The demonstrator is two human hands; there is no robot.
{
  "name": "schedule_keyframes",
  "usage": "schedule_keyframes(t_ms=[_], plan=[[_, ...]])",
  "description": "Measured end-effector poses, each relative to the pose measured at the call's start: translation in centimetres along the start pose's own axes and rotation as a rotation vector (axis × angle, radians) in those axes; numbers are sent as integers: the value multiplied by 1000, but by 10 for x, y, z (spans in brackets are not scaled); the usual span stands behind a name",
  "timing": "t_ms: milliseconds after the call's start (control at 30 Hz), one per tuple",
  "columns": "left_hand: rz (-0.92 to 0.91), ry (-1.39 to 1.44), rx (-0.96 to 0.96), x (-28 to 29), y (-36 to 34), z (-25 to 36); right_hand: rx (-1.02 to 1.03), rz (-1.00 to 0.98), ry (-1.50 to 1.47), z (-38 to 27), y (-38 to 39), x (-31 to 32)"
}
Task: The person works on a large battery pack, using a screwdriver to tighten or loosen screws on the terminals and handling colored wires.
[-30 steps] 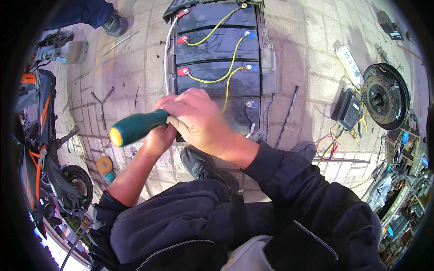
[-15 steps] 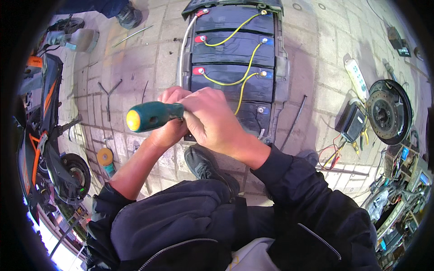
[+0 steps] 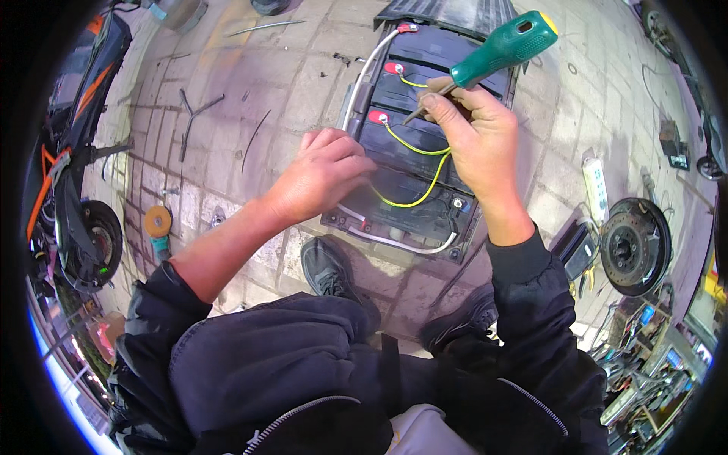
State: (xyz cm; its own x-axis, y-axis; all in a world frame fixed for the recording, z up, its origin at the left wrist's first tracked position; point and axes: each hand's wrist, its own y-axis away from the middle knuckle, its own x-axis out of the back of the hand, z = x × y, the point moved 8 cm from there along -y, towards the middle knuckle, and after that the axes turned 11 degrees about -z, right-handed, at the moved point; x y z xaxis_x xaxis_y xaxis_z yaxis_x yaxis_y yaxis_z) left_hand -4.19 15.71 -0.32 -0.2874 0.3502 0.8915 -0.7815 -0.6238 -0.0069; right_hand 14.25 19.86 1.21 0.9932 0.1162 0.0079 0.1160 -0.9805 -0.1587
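The right hand (image 3: 478, 129) holds a screwdriver (image 3: 504, 49) over a row of black batteries (image 3: 413, 140) that lies on the paving in front of the person's shoes (image 3: 326, 269). Its thumb and fingertips pinch the metal shaft just below the green handle, which tilts up and away to the right with its yellow end outermost. The tip points down to the left, near a red cap (image 3: 378, 117); whether it touches anything, I cannot tell.

The left hand (image 3: 322, 171) is by the near left corner of the row, palm down, its fingers bent and close together; I cannot tell whether they pinch anything. A white cable (image 3: 353, 97) runs down the left side toward it, and a 2nd white cable (image 3: 425, 249) curves along the near edge. Yellow wires (image 3: 407, 205) cross the batteries.

On the ground to the left lie a 3-armed wrench (image 3: 189, 117) and a tool with a round brown disc (image 3: 158, 221). To the right, a white power strip (image 3: 595, 186) lies near a brake disc (image 3: 626, 243)
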Motion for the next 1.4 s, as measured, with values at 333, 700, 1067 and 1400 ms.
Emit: schedule_keyframes(t_ms=[333,700,1067,1400], plan=[[9,24,-2,-2,-1,-5,3,-177,250,15,-12,-28],[84,465,358,15,0,-35,93,-353,361,9,-22,-40],[-63,260,236,14,-6,-18,199,-391,514,-7,-33,-58],[-76,-161,-118,3,1,10,-87,-452,56,16,-37,-56]])
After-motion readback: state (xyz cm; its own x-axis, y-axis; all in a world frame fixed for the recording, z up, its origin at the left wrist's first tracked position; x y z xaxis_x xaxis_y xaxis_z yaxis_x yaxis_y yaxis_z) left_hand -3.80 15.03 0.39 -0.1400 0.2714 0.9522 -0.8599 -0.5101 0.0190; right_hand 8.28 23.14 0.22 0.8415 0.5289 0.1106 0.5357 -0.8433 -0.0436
